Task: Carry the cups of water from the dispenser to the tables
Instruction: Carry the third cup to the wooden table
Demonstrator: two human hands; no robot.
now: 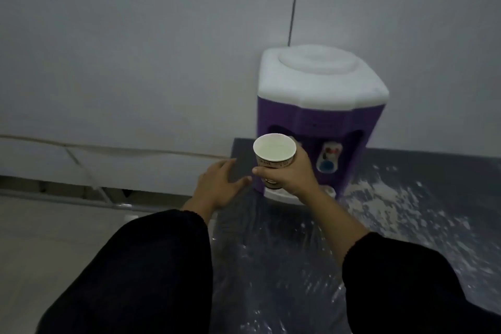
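The right hand [291, 175] holds the cup [274, 158] upright, fingers [267, 171] wrapped around it, just in front of the dispenser [322, 106]. The left hand [217, 184], fingers spread and empty, hovers near, on the cup's left.

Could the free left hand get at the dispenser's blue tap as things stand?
Probably not directly: the right hand, holding the paper cup, sits between the open left hand and the blue tap.

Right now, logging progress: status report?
Right hand holds paper cup, upright. Left hand open, empty. Dispenser close behind cup. Nothing blocking.
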